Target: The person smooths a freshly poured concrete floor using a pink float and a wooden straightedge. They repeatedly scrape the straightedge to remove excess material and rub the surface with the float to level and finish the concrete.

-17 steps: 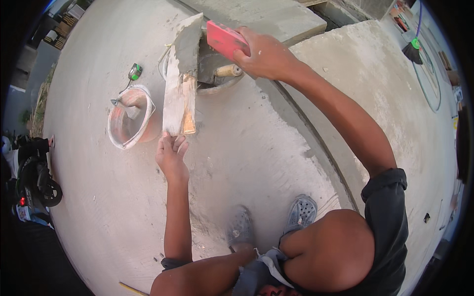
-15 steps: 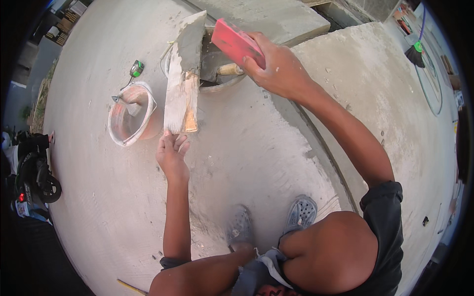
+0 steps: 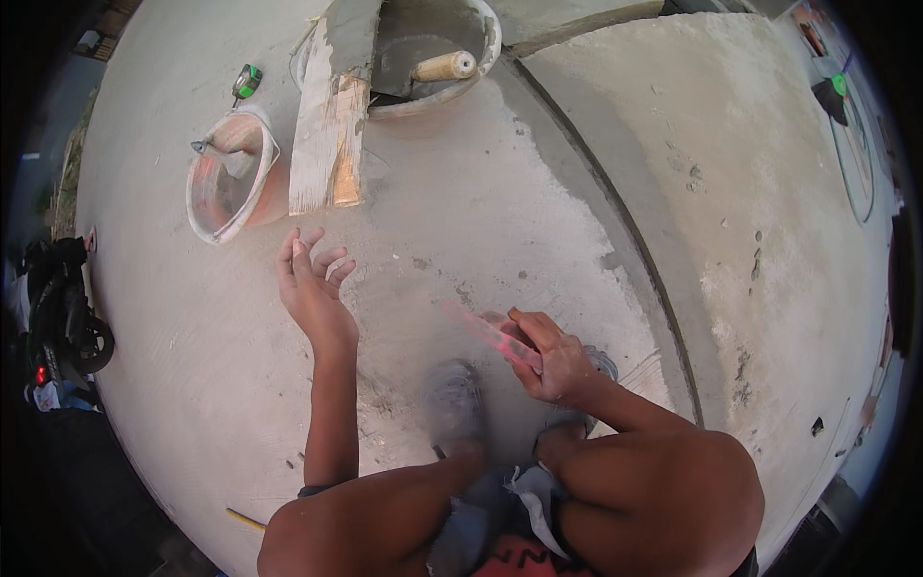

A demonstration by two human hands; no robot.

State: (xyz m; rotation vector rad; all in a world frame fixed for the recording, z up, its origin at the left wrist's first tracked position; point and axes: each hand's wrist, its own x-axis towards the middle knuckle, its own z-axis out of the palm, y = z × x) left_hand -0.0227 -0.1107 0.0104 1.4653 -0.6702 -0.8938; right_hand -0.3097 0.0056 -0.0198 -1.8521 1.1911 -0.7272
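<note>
pink flat slab [image 3: 507,345] sits in right hand [image 3: 561,367] over rough concrete [image 3: 519,221].

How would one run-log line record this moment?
left grip: open, near board | right grip: holding pink block | board: over tub

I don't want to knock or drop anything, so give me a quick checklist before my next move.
1. Pink block held in the right hand: ok.
2. Block's face clean: cannot tell; it is blurred and seen nearly edge-on.
3. Left hand steadying the board: not ok; the hand is empty, just short of the board's near end.
4. Board supported at its far end: cannot tell; the picture's upper edge cuts it off.
5. Wooden handle in sight: ok; it shows inside the large bucket, to the right of the board.
6. Tape measure outside the small bucket: ok; it lies on the floor beyond it.
</note>
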